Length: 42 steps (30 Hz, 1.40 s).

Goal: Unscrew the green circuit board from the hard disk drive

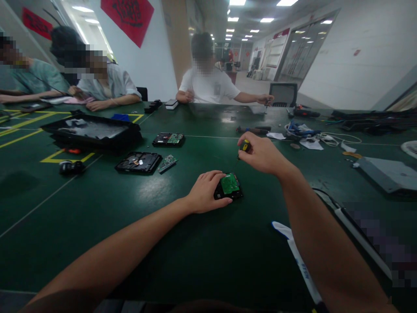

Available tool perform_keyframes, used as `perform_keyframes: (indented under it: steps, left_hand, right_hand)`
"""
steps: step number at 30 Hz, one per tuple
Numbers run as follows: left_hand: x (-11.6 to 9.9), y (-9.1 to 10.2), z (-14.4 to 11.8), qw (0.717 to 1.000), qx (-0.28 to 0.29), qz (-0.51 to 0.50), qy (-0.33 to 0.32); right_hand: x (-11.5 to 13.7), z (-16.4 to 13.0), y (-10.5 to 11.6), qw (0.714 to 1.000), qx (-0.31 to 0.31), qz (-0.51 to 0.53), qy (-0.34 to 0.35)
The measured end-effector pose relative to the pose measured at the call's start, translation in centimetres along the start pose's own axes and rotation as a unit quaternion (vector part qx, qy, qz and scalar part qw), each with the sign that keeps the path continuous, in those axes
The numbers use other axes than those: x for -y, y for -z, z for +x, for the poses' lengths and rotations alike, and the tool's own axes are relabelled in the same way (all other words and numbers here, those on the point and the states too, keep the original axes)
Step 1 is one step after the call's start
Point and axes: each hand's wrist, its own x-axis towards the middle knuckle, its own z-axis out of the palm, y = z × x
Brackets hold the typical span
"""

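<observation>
A hard drive with a green circuit board face up lies on the green table in front of me. My left hand grips its left side, the thumb along the near edge and the fingers over the far edge. Above and to the right of the drive, my right hand is closed round the yellow and black handle of a screwdriver. The screwdriver points down toward the drive; its thin shaft is hard to see, and I cannot tell whether the tip touches the board.
Left of the drive lie an opened hard drive, a loose circuit board and another drive. Beyond them stands a black tray. Cables and a grey box lie to the right. Several people sit across the table.
</observation>
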Motion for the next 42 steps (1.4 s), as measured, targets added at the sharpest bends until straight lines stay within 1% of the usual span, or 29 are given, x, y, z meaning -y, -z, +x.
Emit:
perform_keyframes:
  steps: [3, 8, 15, 19, 21, 24, 27, 30, 33, 36, 39, 42]
  left_hand:
    - [0.1, -0.1, 0.0, 1.000, 0.002, 0.004, 0.000]
    - [0.1, -0.2, 0.0, 1.000, 0.004, 0.011, 0.002]
    - [-0.3, 0.4, -0.1, 0.999, 0.032, 0.028, -0.005]
    - [-0.4, 1.0, -1.6, 0.999, 0.033, 0.030, 0.007]
    - [-0.3, 1.5, -3.1, 0.999, 0.033, 0.029, 0.025]
    - [0.4, 2.8, -6.1, 0.997, 0.023, 0.036, 0.067]
    - [1.5, 4.3, -9.7, 0.989, 0.005, 0.062, 0.131]
    - [3.0, 5.7, -13.7, 0.974, -0.024, 0.088, 0.207]
    - [5.2, 7.0, -17.8, 0.944, -0.069, 0.124, 0.297]
    - [8.2, 8.6, -21.7, 0.906, -0.095, 0.156, 0.383]
    - [11.7, 10.4, -25.0, 0.862, -0.103, 0.189, 0.458]
    - [14.9, 12.3, -27.5, 0.821, -0.107, 0.225, 0.514]
  right_hand:
    - [-0.2, 0.0, 0.1, 0.999, -0.023, -0.020, -0.034]
    - [-0.1, 0.0, 0.6, 0.996, -0.025, -0.031, -0.081]
    - [0.3, -0.1, 1.6, 0.996, -0.036, -0.006, -0.076]
    - [-0.1, -0.3, 2.3, 0.996, -0.051, -0.006, -0.072]
    - [-0.2, -0.3, 2.6, 0.996, -0.058, -0.006, -0.067]
    - [-0.3, -0.4, 3.1, 0.996, -0.065, -0.008, -0.066]
    - [-0.6, -0.5, 3.5, 0.995, -0.071, -0.006, -0.069]
    - [-0.9, -0.6, 3.8, 0.995, -0.076, -0.003, -0.064]
    - [-1.1, -0.7, 4.0, 0.995, -0.082, -0.006, -0.060]
    - [-1.1, -0.7, 4.1, 0.994, -0.086, -0.001, -0.061]
    - [-1.0, -0.7, 4.1, 0.994, -0.084, -0.003, -0.067]
    - [-1.0, -0.6, 4.2, 0.994, -0.078, -0.010, -0.070]
